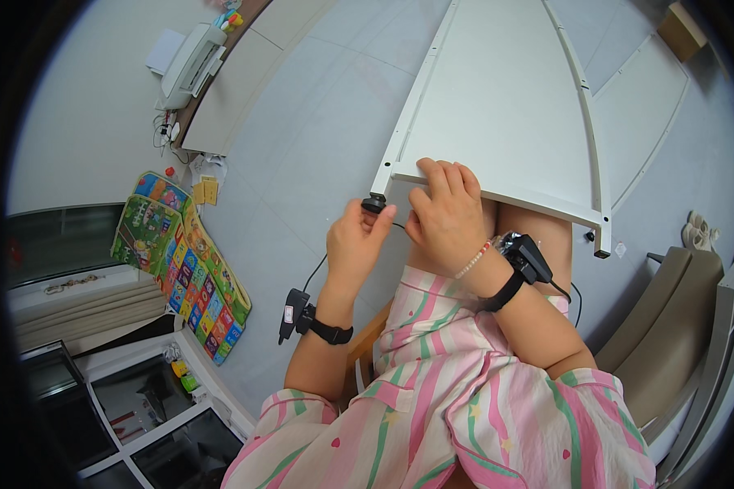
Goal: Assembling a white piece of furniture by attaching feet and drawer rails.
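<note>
A white framed panel (506, 106) lies across my lap and reaches away from me. A small black screw-in foot (373, 203) sits at the end of its left leg, pinched between the thumb and fingers of my left hand (356, 244). My right hand (448, 208) grips the panel's near crossbar, with its fingertips over the top; the thumb side is partly hidden. Beside the right leg end, another dark round piece (590, 236) shows.
A second white panel (643, 106) lies on the floor at the right, near a cardboard box (682, 33). A beige cushioned seat (669, 318) stands at right. Left are a colourful folded mat (179, 261), a printer (192, 69) and a white-framed cabinet (151, 399). Wires run from both wrist devices.
</note>
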`<state>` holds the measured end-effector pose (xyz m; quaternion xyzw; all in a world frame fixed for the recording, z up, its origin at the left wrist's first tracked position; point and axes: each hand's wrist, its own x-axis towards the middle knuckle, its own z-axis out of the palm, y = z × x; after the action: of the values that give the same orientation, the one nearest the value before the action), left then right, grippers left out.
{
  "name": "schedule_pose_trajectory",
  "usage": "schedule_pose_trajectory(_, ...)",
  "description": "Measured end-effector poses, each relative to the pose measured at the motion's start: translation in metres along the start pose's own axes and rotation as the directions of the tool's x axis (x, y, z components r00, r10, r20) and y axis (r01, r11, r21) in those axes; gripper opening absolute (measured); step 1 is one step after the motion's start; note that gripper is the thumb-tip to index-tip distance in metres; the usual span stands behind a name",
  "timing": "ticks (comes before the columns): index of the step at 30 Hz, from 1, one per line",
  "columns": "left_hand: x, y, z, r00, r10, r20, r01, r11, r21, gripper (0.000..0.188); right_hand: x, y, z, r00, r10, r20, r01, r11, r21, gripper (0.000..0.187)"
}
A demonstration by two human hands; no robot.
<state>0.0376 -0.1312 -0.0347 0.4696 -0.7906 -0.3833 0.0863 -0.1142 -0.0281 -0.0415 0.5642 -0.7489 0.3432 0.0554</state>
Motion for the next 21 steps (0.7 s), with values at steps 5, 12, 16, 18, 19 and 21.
schedule_pose_trajectory(5, -0.001, 0.006, 0.004, 0.832, 0.425, -0.357, -0.371, 0.904, 0.211, 0.038, 0.000, 0.000, 0.000, 1.000, -0.001, 0.003, 0.001, 1.000, 0.011, 0.019)
schedule_pose_trajectory(12, -0.002, 0.008, -0.006, 0.999, -0.034, -0.008, 0.035, 0.997, 0.064, 0.047, 0.000, 0.000, 0.002, 1.000, -0.002, -0.008, 0.002, 1.000, -0.010, 0.019)
schedule_pose_trajectory(16, 0.000, 0.008, 0.005, 0.848, 0.402, -0.346, -0.348, 0.914, 0.208, 0.043, 0.000, 0.000, 0.001, 1.000, 0.004, 0.001, -0.004, 1.000, 0.004, 0.018)
schedule_pose_trajectory(18, -0.002, 0.006, 0.005, 0.865, 0.384, -0.324, -0.325, 0.919, 0.221, 0.038, 0.000, -0.001, 0.000, 1.000, 0.007, 0.005, -0.007, 1.000, 0.006, 0.018)
schedule_pose_trajectory(19, -0.003, 0.006, 0.004, 0.881, 0.365, -0.302, -0.302, 0.924, 0.234, 0.034, 0.000, -0.001, 0.000, 1.000, 0.010, 0.010, -0.010, 1.000, 0.008, 0.017)
schedule_pose_trajectory(21, 0.002, -0.001, -0.003, 0.982, 0.148, -0.114, -0.136, 0.985, 0.108, 0.037, 0.000, -0.001, 0.001, 1.000, 0.007, 0.007, -0.007, 1.000, -0.009, 0.018)
